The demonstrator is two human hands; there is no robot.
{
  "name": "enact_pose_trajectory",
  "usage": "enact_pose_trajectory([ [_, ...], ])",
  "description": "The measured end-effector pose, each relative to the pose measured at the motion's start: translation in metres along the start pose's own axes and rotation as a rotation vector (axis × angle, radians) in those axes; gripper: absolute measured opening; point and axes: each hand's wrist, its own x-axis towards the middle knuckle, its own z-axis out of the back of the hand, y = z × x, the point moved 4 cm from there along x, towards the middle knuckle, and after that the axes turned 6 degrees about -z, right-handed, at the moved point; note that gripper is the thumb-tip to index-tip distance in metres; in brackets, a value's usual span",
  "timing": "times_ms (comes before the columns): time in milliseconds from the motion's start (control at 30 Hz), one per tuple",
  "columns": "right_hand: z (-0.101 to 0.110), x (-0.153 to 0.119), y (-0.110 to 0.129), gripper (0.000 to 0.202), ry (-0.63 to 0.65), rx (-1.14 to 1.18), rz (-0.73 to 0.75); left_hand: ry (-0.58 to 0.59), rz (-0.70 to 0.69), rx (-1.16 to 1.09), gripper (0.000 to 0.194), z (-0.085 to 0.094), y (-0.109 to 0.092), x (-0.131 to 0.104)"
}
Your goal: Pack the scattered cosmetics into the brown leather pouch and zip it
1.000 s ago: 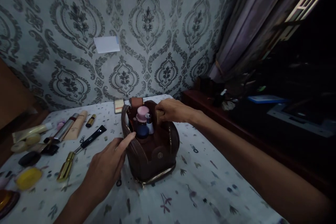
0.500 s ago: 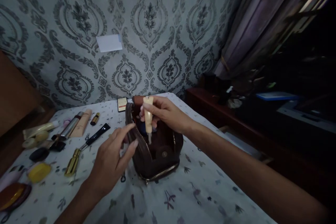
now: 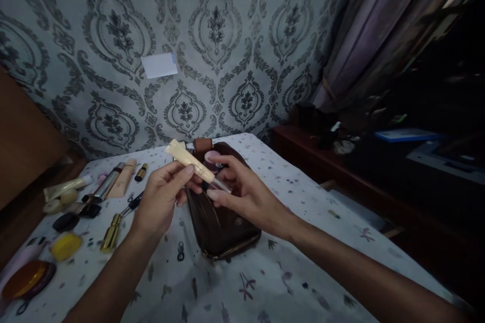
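My left hand (image 3: pixel 161 194) pinches a cream-coloured cosmetic tube (image 3: pixel 189 161) between thumb and fingers, tilted with its clear narrow end down to the right. Around that clear end curl the thumb and fingers of my right hand (image 3: pixel 246 192); how firmly they grip is hard to see. Both hands are above an unzipped dark brown bag (image 3: pixel 227 239), whose opening they partly cover. A pinkish round thing (image 3: pixel 212 158) shows by my right index finger; its kind is unclear.
Left on the patterned sheet (image 3: pixel 212 292) lie a gold bottle (image 3: pixel 110 234), a beige tube (image 3: pixel 123 179), a yellow round item (image 3: pixel 66 246), an amber-lidded round case (image 3: pixel 25 280) and other cosmetics. The patterned wall (image 3: pixel 215 86) rises behind; a dark red ledge (image 3: pixel 299 151) runs along the right.
The cream tube has moved up and left out of the bag opening, turning from upright to slanted. My left hand has come onto it, while my right hand has shifted to its clear end.
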Motion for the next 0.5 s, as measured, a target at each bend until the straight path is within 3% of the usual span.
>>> enact_pose_trajectory([
  [133,0.006,-0.012,0.005,0.021,-0.142,0.083,0.049,0.010,-0.001,0.069,0.037,0.002,0.001,-0.001],
  [333,0.045,-0.005,0.027,0.015,-0.570,0.002,0.183,0.227,-0.366,0.940,0.033,0.000,-0.001,-0.024],
  [400,0.052,0.001,0.029,0.014,-0.589,-0.092,0.233,0.244,-0.425,1.050,0.034,0.004,0.003,-0.031],
  [500,0.049,0.017,0.026,0.016,-0.468,-0.211,0.302,0.229,-0.493,1.084,0.030,0.008,0.007,-0.037],
])
